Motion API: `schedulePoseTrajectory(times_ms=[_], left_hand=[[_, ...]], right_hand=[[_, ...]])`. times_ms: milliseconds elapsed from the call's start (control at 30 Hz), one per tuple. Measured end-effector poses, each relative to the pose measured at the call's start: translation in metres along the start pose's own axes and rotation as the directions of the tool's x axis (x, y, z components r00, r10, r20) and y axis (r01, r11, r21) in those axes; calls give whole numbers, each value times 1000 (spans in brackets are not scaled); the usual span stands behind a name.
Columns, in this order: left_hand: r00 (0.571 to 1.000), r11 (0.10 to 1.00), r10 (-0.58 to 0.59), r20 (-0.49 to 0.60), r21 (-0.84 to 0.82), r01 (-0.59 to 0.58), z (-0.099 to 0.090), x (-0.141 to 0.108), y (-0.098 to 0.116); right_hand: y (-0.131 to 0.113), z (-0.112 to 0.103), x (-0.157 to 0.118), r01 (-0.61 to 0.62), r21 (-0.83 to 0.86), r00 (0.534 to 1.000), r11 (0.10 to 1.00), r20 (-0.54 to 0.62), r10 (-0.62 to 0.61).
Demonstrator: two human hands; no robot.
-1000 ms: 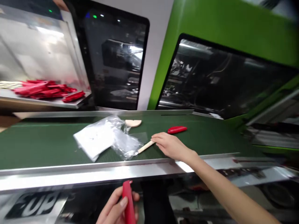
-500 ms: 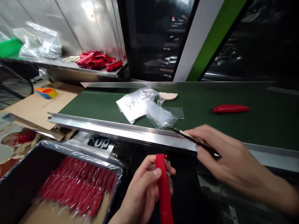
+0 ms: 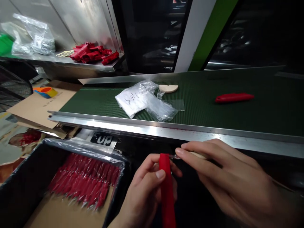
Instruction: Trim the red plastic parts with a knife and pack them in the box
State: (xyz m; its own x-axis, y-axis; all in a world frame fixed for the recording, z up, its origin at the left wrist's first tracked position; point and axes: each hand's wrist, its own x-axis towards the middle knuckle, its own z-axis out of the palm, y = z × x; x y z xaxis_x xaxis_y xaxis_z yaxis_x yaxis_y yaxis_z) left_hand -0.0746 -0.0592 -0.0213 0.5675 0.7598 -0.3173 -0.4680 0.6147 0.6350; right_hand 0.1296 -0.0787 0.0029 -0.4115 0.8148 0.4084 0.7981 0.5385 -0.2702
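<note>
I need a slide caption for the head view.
Left hand holding a red part, right hand a thin tool near its end.

Green ribbed belt: plastic bags, pale half-round piece, red part. Metal shelf: red pieces.

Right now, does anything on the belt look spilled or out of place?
Nothing looks spilled. The plastic bags lie crumpled and askew on the green belt, untidy compared with the neat rows of red pieces in the black bin.
</note>
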Motion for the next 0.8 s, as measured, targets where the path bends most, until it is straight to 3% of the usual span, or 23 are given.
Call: schedulePoseTrajectory(times_ms=[367,800], left_hand=[[999,1000,1,32,18,-1,3,-4,-1],[1000,1000,-9,-24,8,9,6,-4,-2]], right_hand=[[-8,0,-6,-21,-13,998,1000,-55,20],[-11,0,-9,-29,33,999,999,-43,31]])
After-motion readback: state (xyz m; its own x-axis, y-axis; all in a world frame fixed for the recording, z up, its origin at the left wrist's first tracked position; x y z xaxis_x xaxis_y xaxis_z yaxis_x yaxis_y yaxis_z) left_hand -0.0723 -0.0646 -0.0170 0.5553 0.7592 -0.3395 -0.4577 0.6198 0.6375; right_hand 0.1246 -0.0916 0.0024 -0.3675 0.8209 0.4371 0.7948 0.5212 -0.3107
